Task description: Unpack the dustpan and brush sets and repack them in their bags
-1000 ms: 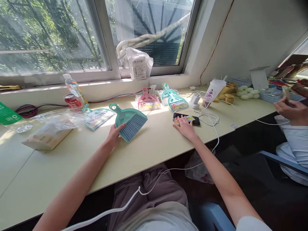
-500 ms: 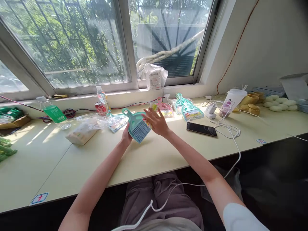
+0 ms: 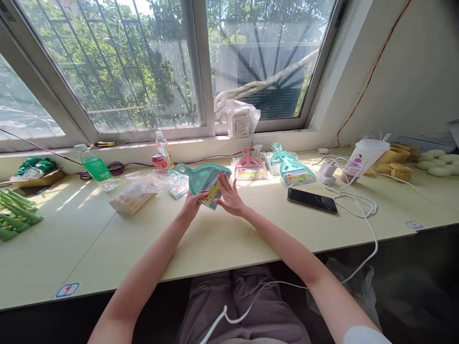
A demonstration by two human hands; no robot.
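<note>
Phone (image 3: pixel 311 200) + cable (image 3: pixel 375 246) R of dustpan (image 3: pixel 199 177), pkg (image 3: pixel 127 201) L

Now holds the yellow card (image 3: pixel 213 193) against the brush (image 3: pixel 211 181) mid-frame with the right hand (image 3: pixel 231 198), both off the phone (image 3: pixel 311 200), centre-right.

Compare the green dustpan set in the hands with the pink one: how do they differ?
The green set is in the left hand, with the right hand against its label; the pink set lies on the table. The green set's handle points left, the pink set's toward the window. Both show bristles and a colourful printed label.
</note>
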